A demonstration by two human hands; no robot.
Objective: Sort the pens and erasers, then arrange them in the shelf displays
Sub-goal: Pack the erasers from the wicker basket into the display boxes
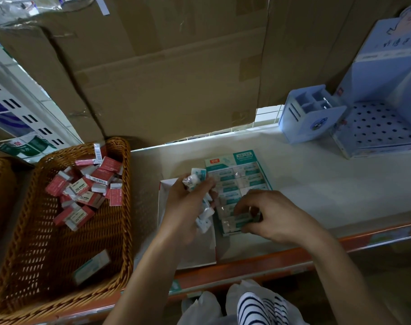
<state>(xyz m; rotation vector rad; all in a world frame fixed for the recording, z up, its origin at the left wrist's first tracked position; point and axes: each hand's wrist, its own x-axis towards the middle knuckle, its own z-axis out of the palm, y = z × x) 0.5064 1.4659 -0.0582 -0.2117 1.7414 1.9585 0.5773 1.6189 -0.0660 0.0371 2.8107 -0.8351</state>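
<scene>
Meanwhile, at frame centre, the left hand (188, 207) clutches several teal erasers (199, 175) while the right hand (272, 214) pinches one eraser (240, 218) in the display box (223, 160) on the shelf (317, 184). Red erasers (82, 195) lie in the wicker basket (59, 254), left.

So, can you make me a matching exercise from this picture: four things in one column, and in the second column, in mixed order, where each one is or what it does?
Column one
1. red erasers
2. left hand
3. right hand
4. blue pen holder

Column two
A. stands on the shelf, at the right
B. grips several wrapped erasers
C. lie in the wicker basket
D. pinches one eraser in the teal box

Pairs: 1-C, 2-B, 3-D, 4-A.
</scene>
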